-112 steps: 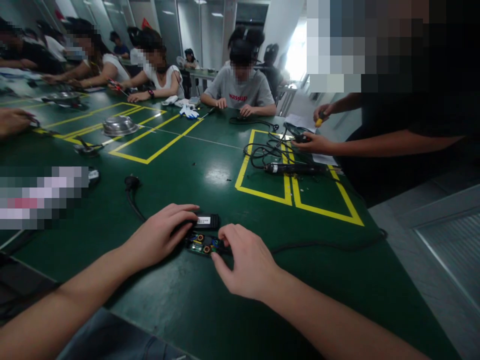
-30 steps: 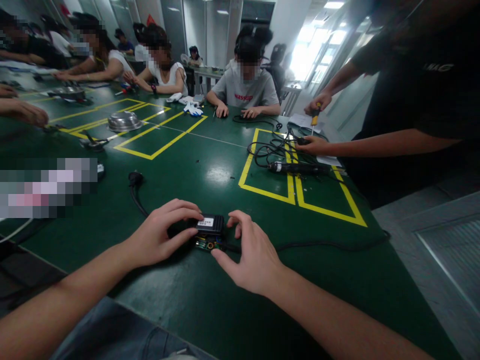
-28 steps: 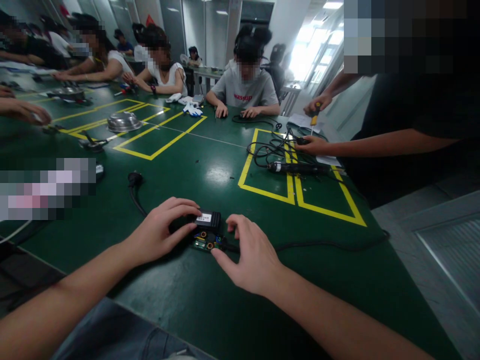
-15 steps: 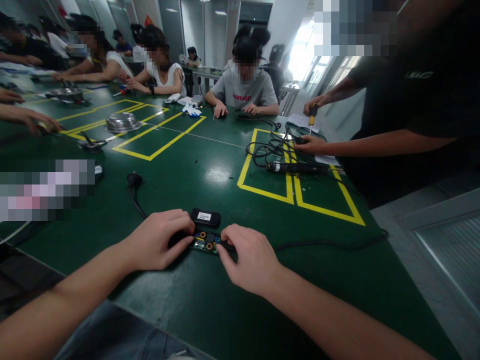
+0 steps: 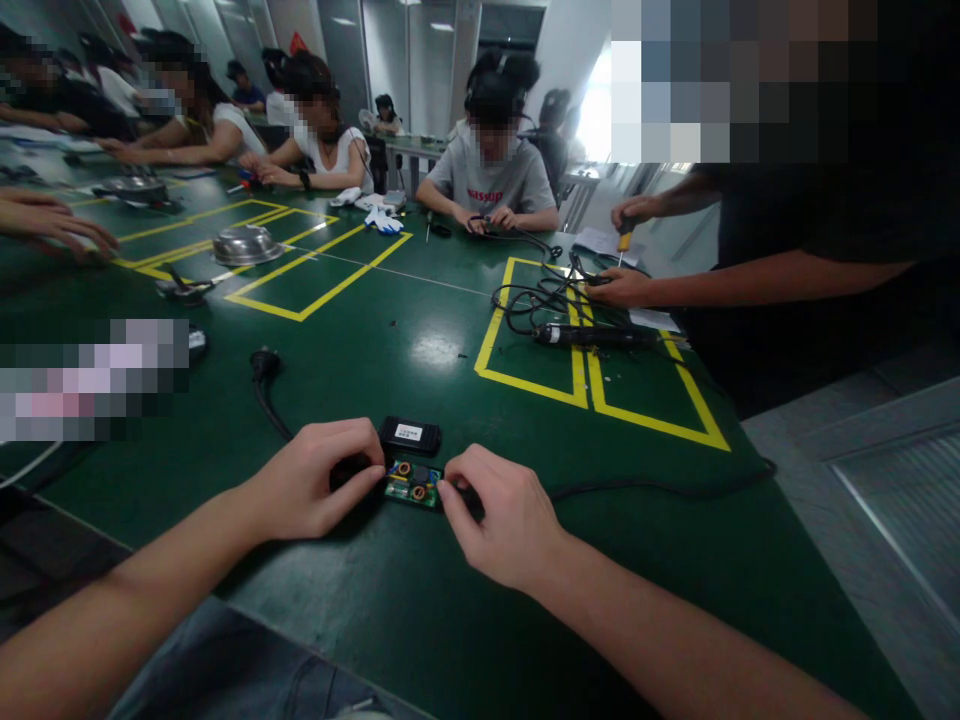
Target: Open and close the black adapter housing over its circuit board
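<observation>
A small green circuit board [image 5: 411, 484] with copper coils and coloured wires lies on the table between my hands, seemingly in a shallow black case. My left hand [image 5: 330, 482] is closed at its left end, pinching the black cable [image 5: 271, 408] that leads back to a plug [image 5: 265, 363]. At the right end my right hand [image 5: 504, 512] pinches another black cable [image 5: 637, 489], which runs off to the right. Fingers partly hide both cable ends. Just behind the board sits a black case cover [image 5: 409, 435] with a white label.
Across the green table [image 5: 360, 370] lie a metal bowl [image 5: 246, 245], white-and-blue gloves [image 5: 384, 220] and a tangle of black cables [image 5: 536, 298]. At the right, a person holds a screwdriver [image 5: 625, 234]. Other people sit around the far and left sides.
My fingers have shifted slightly outward at both ends, so more of the circuit board shows. The plug has moved slightly left. The person opposite has lifted a cable in both hands.
</observation>
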Demonstrator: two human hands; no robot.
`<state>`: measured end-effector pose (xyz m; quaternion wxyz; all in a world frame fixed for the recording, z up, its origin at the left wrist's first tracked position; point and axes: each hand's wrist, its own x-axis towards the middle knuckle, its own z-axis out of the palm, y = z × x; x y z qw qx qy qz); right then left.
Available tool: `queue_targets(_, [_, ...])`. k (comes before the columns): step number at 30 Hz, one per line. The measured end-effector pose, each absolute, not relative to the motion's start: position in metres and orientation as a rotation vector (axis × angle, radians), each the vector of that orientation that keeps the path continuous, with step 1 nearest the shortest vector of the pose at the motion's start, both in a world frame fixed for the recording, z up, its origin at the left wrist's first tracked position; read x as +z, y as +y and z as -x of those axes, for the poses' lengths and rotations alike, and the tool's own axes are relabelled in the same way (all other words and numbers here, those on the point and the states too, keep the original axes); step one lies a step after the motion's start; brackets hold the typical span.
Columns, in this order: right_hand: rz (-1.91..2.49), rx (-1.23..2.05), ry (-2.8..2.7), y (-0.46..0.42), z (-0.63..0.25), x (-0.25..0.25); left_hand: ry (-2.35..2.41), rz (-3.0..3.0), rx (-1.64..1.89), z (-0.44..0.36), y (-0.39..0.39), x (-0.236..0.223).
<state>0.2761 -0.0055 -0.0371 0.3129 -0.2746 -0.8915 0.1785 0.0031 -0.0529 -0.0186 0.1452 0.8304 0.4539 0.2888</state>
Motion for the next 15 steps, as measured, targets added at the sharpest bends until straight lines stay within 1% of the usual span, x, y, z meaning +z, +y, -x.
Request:
queue_targets(10, [0.822, 0.487, -2.428, -0.0043, -0.2734, -0.0377, 1.306, -2.433, 0.795, -0.0026, -0.0497, -0.0203])
queue_targets(15, [0.882, 0.489, -2.442, -0.0037, -0.2718, -0.0368, 1.365, -2.552, 0.911, -0.001, -0.0493, -0.0225])
